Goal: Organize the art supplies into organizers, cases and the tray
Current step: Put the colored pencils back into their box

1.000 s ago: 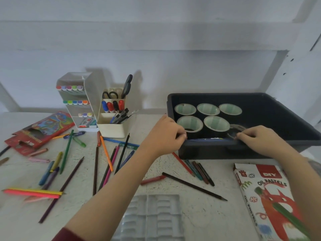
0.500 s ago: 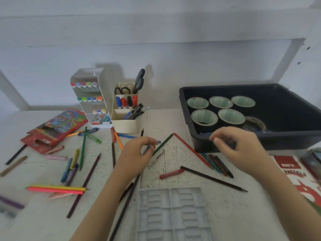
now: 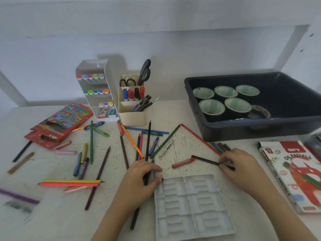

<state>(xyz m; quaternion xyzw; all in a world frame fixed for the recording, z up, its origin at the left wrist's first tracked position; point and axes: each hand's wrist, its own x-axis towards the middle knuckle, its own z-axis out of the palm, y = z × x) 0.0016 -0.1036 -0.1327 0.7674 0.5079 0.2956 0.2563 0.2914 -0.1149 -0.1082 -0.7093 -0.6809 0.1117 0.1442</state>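
My left hand (image 3: 140,180) grips a long black pencil (image 3: 148,145) in the middle of the table, fingers curled around its lower part. Further right, my right hand (image 3: 241,167) pinches the end of a dark brown pencil (image 3: 205,160) that lies flat. A red crayon (image 3: 183,163) rests between the two hands. Many coloured pencils and crayons (image 3: 90,183) lie scattered to the left. The dark tray (image 3: 260,131) at the back right holds several tape rolls (image 3: 212,106).
A white marker organizer (image 3: 95,89) and a cream pen holder (image 3: 133,112) with scissors stand at the back. The red pencil case (image 3: 59,124) lies open at left. A white plastic insert (image 3: 189,206) lies near the front edge, the oil pastels box (image 3: 295,173) at right.
Both hands left the tray's front edge and came down to the table. The left hand closed on the black pencil, the right on the dark brown pencil. The view shifted left.
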